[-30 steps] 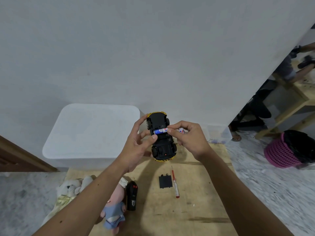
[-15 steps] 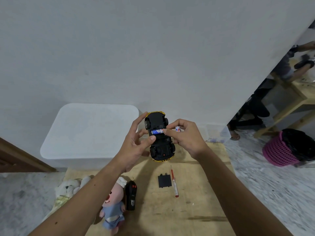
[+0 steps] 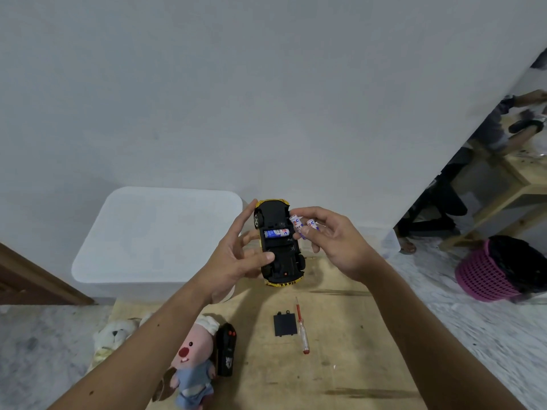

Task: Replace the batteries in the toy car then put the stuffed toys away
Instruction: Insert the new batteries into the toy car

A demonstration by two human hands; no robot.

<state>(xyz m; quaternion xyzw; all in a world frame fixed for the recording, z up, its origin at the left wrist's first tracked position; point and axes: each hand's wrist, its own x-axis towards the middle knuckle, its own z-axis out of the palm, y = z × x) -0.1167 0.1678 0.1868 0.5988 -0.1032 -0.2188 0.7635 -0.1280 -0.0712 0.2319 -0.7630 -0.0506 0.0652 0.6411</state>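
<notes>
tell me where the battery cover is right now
The flat black plastic battery cover lies on the wooden table, centre of the head view, just left of the red-handled screwdriver.

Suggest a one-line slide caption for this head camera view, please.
Left hand holds the upturned toy car, one battery seated; right hand holds two more batteries.

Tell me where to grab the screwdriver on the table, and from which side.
Take the screwdriver from above, fingers either side of the clear handle with the red end, nearest the person. It lies flat on the wooden table, thin tip pointing away. The battery cover lies close on its left, so keep the pinch on the handle's near end.
</notes>
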